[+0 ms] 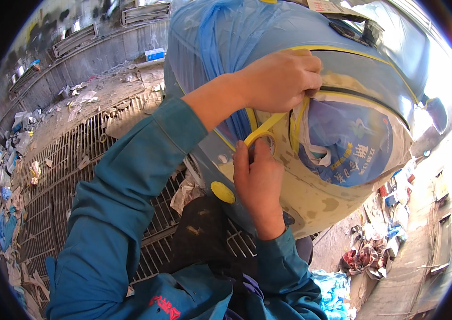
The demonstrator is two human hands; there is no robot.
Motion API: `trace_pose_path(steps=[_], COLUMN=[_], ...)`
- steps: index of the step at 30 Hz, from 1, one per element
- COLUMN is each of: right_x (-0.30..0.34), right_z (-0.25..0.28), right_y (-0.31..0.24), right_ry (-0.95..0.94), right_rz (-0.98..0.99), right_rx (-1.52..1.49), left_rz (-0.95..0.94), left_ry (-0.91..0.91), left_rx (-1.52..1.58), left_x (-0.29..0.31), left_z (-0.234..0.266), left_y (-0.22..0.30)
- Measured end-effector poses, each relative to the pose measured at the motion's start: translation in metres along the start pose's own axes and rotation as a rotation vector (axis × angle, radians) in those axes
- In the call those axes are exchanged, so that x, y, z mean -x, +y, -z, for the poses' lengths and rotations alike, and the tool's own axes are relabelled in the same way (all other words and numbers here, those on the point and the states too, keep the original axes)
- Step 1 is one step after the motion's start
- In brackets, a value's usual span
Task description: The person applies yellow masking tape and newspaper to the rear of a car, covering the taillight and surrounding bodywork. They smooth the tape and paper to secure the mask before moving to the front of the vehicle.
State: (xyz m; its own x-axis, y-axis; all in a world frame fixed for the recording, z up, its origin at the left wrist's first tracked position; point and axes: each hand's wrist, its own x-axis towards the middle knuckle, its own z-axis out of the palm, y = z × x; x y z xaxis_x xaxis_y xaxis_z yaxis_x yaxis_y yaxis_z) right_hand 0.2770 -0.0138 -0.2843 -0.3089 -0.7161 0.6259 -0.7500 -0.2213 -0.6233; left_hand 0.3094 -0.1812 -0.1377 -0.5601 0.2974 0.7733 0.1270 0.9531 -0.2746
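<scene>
A car body (311, 210) with beige filler patches and blue-grey paint stands before me. My right hand (260, 184) grips a roll of yellow masking tape (260, 136) by its rim, close to the panel. From the roll a short yellow strip (275, 120) stretches up to my left hand (284, 80). The fingers of that hand are pinched together at the strip's upper end, against the edge of an opening. A printed blue plastic sheet (343, 141) covers that opening, with yellow tape along its border. Thin blue film (210, 40) drapes over the body at the left.
Metal floor grating (71, 176) lies to the left, strewn with paper scraps. A blue-and-white box (155, 54) sits by the far wall. Crumpled red and white litter (364, 261) lies at lower right. A yellow round patch (222, 192) marks the body near my knee.
</scene>
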Motion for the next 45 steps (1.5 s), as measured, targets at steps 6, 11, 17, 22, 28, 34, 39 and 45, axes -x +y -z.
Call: trace_pose_path(steps=[6, 11, 17, 22, 28, 34, 39, 45], right_x=[0.000, -0.002, -0.002, -0.002, -0.003, -0.003, -0.004, 0.003], right_z=[0.001, -0.002, -0.003, -0.004, -0.006, -0.008, -0.008, -0.007], right_y=[0.001, 0.000, 0.002, 0.002, 0.002, 0.005, 0.007, 0.015], right_ry=[0.003, 0.005, -0.006, -0.007, -0.001, 0.016, 0.012, 0.029], right_rz=[0.009, 0.005, 0.001, 0.009, 0.017, 0.058, 0.057, 0.075], right_rx=[0.089, 0.131, 0.169, 0.155, 0.151, 0.185, 0.295, 0.581], left_rz=[0.003, 0.037, 0.198, 0.185, 0.163, 0.018, -0.054, -0.089], left_ry=[0.031, 0.111, 0.167, 0.208, 0.213, 0.097, 0.037, -0.010], left_rx=[-0.011, -0.071, -0.119, -0.139, -0.120, -0.083, -0.099, -0.147], left_x=[0.007, 0.012, 0.019, 0.024, 0.035, 0.043, 0.044, 0.042], left_z=[0.001, -0.004, -0.012, -0.020, -0.024, -0.010, -0.001, 0.001], left_y=[-0.002, 0.004, 0.016, 0.023, 0.025, 0.005, -0.001, -0.003])
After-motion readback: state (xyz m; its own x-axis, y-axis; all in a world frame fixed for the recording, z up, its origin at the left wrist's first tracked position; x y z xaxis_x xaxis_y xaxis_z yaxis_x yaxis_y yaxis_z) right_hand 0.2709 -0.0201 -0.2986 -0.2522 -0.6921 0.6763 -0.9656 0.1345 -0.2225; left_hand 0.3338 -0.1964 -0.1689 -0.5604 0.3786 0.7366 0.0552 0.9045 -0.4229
